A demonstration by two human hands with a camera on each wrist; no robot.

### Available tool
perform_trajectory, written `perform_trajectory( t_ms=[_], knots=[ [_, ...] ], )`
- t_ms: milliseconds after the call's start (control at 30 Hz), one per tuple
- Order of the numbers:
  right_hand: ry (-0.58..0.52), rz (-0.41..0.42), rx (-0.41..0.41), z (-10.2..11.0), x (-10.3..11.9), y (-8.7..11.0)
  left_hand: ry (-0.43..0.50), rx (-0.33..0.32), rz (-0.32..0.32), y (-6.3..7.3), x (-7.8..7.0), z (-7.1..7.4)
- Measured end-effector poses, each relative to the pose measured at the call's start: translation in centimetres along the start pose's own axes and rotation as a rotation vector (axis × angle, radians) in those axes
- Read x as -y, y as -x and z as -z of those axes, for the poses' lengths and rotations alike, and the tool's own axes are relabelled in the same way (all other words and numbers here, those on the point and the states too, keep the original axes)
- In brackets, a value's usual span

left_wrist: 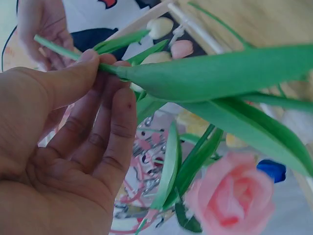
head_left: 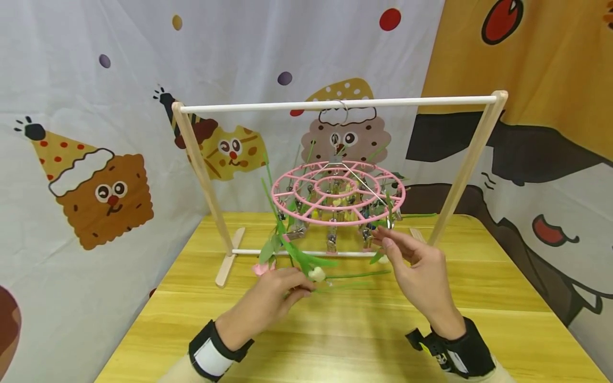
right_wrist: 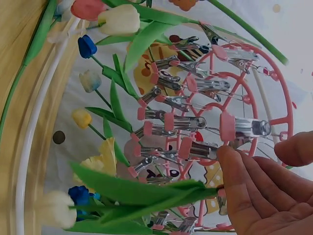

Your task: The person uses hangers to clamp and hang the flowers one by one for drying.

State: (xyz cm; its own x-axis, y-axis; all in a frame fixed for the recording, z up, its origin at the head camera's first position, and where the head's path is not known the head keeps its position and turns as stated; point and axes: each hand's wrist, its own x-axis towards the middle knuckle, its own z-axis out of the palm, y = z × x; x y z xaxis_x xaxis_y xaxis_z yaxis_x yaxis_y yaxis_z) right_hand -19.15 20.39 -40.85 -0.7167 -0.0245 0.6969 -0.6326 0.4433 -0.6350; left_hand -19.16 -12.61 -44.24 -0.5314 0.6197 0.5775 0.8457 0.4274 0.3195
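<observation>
My left hand (head_left: 280,290) is low in front of the hanging rack, pinching the green stem (left_wrist: 58,48) of an artificial flower between thumb and fingers. Broad green leaves (left_wrist: 220,73) spread from that stem. A pink rose (left_wrist: 234,196) hangs close to this hand. At the right side of the pink round clip rack (head_left: 306,217) is my right hand (head_left: 423,271), its thumb apart from the fingers and nothing held between them. The fingertips are beside the metal clips (right_wrist: 195,122); whether they touch one, I cannot tell. A white tulip (right_wrist: 54,210) hangs below the clips nearby.
A wooden stand with a white top bar (head_left: 268,107) carries the rack by a hook. Its lower bar (head_left: 254,252) runs just above the wooden table (head_left: 335,340). Blue tulips (right_wrist: 87,46) and yellow flowers (right_wrist: 100,159) hang from clips. A printed curtain (head_left: 230,53) stands behind.
</observation>
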Motion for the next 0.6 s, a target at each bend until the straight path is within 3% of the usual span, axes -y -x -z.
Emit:
perform_trajectory(
  t_ms=[200,600],
  knots=[
    [0.015,-0.008,-0.011,-0.1,0.1,0.0,0.054,-0.067,0.052,-0.8,-0.5,0.7],
    [0.09,-0.02,0.008,-0.9,0.5,-0.3,0.065,-0.284,0.058,-3.4,-2.1,0.5]
  ],
)
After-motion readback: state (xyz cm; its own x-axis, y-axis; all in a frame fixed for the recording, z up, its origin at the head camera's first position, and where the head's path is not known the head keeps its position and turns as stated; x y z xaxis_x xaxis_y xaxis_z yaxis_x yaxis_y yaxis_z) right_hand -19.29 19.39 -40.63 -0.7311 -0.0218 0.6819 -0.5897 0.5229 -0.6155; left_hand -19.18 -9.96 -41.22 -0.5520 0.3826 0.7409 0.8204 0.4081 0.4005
